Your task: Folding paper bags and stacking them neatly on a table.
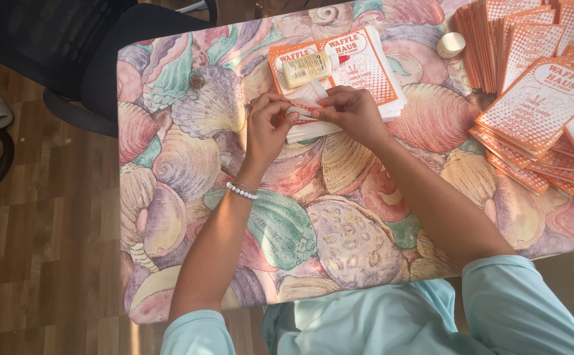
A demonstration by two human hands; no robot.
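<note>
Both forearms reach fwd from the bottom edge over the table (168, 217), converging at a stack (359, 72) of orange-and-white printed sheets near the far edge.

Left hand (267, 125): wrist bent slightly inward, fingers curled, thumb + forefinger pinching the left end of a small white paper piece (306, 105). Beaded bracelet (242, 191) on the wrist.

Right hand (352, 112): knuckles up, fingers bent down, pinching the right end of the same paper. Hands nearly touching, the paper held betw. them just above the stack's near-left corner. Can't tell if the paper is a sheet peeled from the stack or a separate strip.

Glue bottle (306, 68), yellowish w/ white cap, lies on its side on the stack, just beyond the hands. Small round tape roll (450, 45) sits to the right of the stack, near the far edge. Bigger fanned pile (543, 98) of the same orange sheets covers the table's far-right corner, well apart from the hands.

Table cloth has a pastel seashell print. Dark chair (70, 59) at upper left, wood floor (43, 230) on the left. Sleeves are light teal.
</note>
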